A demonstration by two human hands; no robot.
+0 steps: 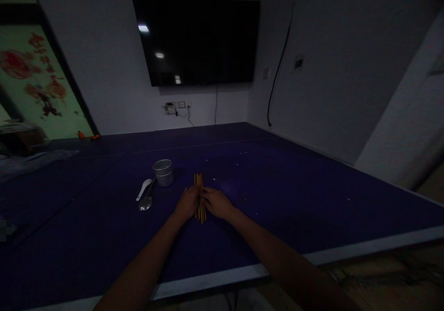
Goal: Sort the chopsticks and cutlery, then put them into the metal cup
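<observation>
A bundle of wooden chopsticks (200,214) lies lengthwise on the dark blue tabletop (284,190), pointing away from me. My left hand (189,201) closes on its left side, fingers curled against the sticks. From the right, my right hand (217,202) presses its bent fingers and thumb on the same bundle. The hands nearly meet over the middle of the sticks and cover that part. To the left stands a grey metal cup (163,173), upright. Beside it lie a white spoon (143,189) and a shiny metal spoon (146,202).
Small white specks dot the tabletop. Orange objects (93,137) and crumpled clear plastic (41,160) lie at the far left. The table's pale front edge (347,254) runs close to me. A large screen (197,42) hangs on the wall, above sockets with cables (177,105).
</observation>
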